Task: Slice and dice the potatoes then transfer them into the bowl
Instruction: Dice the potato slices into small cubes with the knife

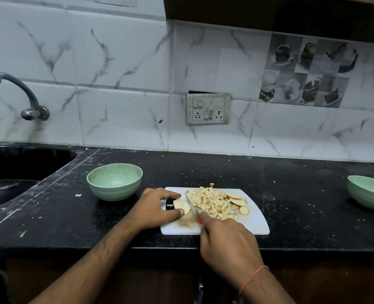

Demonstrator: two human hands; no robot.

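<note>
- Right hand (227,238), nearest us, is wrapped round the red handle of the knife (192,208); its blade angles up and away across the board (254,224).
- Left hand (157,207) is curled over a potato piece (181,206), thumb and fingertips pinching it flat to the board, just left of the blade.
- Diced potato (212,202) is heaped on the far middle of the board, right of the blade, with a few uncut slices (236,199) at the pile's right edge.
- One stray cube (212,184) sits off the board on the black desk (291,194).
- Green bowl (115,182) waits on the desk, just left of the board, and looks empty; a second green bowl (368,191) stands well apart at the right.
- Judging by this, dicing is far along, with none of it transferred yet.
- To cut well: keep those left fingertips tucked back from the edge, hold the piece flat side down, and bring the blade straight down in even strokes.
- That thumb sits close to the steel, so it is the risk to watch.
</note>
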